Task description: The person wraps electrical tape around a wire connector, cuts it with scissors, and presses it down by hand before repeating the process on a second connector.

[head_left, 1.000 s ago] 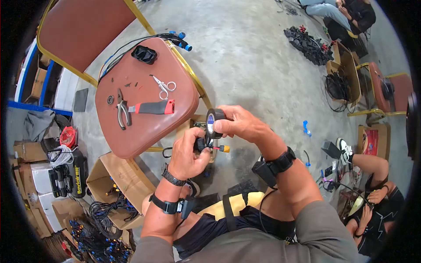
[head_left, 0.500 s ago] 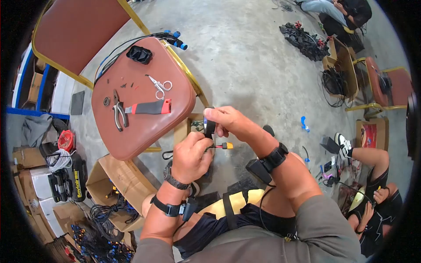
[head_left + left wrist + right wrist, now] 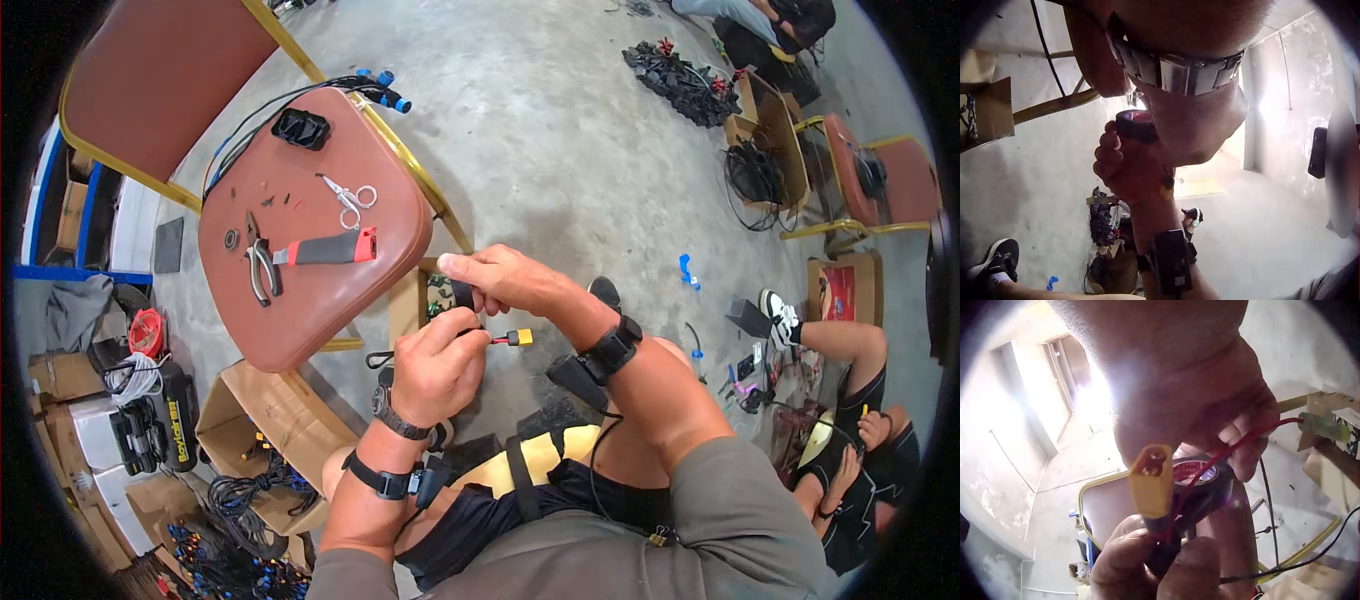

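My left hand [image 3: 435, 365] pinches a short cable between thumb and fingers, close to its yellow connector [image 3: 520, 338]. In the right wrist view, a red wire [image 3: 1227, 452] and a dark wrapped part [image 3: 1163, 555] show at the left fingertips. My right hand [image 3: 508, 283] grips a roll of black electrical tape [image 3: 462, 294] just beyond the left hand, its thumb stretched out along the top. The roll's printed core [image 3: 1194, 472] faces the right wrist camera, right behind the yellow connector.
A red chair seat [image 3: 300, 320] at left bears pliers [image 3: 260, 260], scissors [image 3: 348, 200], a utility knife [image 3: 330, 248] and a black plastic housing [image 3: 300, 128]. Below it stands a cardboard box [image 3: 270, 410] with cables. Another person [image 3: 850, 470] sits at lower right.
The tape roll has turned from showing its labelled side to edge-on, and the right hand has shifted slightly left. The left hand has rolled over the cable. The chair sits farther left in view.
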A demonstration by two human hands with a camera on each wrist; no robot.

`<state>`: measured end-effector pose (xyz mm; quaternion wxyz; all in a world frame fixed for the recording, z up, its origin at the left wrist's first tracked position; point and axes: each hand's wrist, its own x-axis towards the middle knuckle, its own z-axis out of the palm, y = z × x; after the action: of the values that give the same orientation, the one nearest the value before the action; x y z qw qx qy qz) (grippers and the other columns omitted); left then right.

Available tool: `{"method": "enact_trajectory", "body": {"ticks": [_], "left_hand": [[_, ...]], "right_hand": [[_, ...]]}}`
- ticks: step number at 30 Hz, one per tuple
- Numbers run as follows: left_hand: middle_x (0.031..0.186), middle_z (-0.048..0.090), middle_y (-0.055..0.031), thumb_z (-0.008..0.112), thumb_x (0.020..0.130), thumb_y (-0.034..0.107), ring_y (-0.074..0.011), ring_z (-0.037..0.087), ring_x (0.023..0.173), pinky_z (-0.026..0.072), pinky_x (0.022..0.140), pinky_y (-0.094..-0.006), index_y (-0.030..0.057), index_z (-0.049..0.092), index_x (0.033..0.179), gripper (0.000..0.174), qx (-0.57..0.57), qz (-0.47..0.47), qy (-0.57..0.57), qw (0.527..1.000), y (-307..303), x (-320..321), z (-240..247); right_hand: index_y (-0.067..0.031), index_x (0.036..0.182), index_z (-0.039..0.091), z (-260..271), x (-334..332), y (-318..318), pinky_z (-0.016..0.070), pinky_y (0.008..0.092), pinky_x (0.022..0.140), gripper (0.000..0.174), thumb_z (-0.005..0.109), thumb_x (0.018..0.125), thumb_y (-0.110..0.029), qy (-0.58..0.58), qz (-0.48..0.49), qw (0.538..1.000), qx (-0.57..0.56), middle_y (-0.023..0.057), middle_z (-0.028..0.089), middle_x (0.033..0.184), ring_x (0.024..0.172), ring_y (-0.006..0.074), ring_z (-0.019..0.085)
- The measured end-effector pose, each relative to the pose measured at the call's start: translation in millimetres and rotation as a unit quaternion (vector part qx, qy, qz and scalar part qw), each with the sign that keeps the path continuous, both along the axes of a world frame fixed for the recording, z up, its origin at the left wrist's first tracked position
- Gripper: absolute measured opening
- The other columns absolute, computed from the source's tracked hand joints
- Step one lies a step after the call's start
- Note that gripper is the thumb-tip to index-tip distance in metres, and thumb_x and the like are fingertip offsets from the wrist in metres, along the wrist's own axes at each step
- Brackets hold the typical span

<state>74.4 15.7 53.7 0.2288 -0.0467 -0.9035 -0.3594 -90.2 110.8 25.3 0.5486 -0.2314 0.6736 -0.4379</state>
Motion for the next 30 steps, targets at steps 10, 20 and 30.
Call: {"method": "enact_trajectory", "body": {"ticks": [10, 20, 30], "left_hand": [[0.085, 0.064, -0.0109, 0.069, 0.066, -0.003, -0.0225, 0.063, 0.075, 0.0489, 0.066, -0.0308, -0.0007, 0.064, 0.085, 0.02, 0.18, 0.035, -0.069, 0.981, -8.2, -2.0, -13.8], [0.076, 0.061, -0.0004, 0.07, 0.072, -0.003, -0.0067, 0.054, 0.067, 0.0429, 0.061, -0.0223, -0.0015, 0.068, 0.08, 0.009, 0.3, 0.165, -0.183, 0.922, -19.8, 4.8, -36.8], [0.071, 0.061, 0.0042, 0.072, 0.075, -0.004, -0.0027, 0.049, 0.058, 0.0373, 0.052, -0.0188, 0.0022, 0.069, 0.084, 0.011, 0.449, 0.246, -0.162, 0.844, -17.0, 4.2, -37.9]], "right_hand": [[0.0024, 0.069, 0.067, -39.4, -0.2, -2.2, 0.0472, 0.0312, 0.053, 0.093, 0.032, 0.085, -0.083, -0.063, 0.031, 0.995, 0.069, 0.0111, 0.063, 0.064, 0.056, 0.0188, 0.057], [0.0041, 0.086, 0.069, -30.5, -12.1, 2.7, 0.0501, 0.0369, 0.061, 0.072, 0.047, 0.093, -0.064, 0.101, 0.01, 0.995, 0.009, 0.0117, 0.065, 0.068, 0.064, 0.0203, 0.062], [0.0008, 0.087, 0.068, 27.9, -9.3, 23.0, 0.0496, 0.0339, 0.061, 0.028, 0.06, 0.087, -0.026, 0.06, 0.114, 0.98, -0.149, 0.011, 0.067, 0.072, 0.062, 0.0192, 0.06]]}}
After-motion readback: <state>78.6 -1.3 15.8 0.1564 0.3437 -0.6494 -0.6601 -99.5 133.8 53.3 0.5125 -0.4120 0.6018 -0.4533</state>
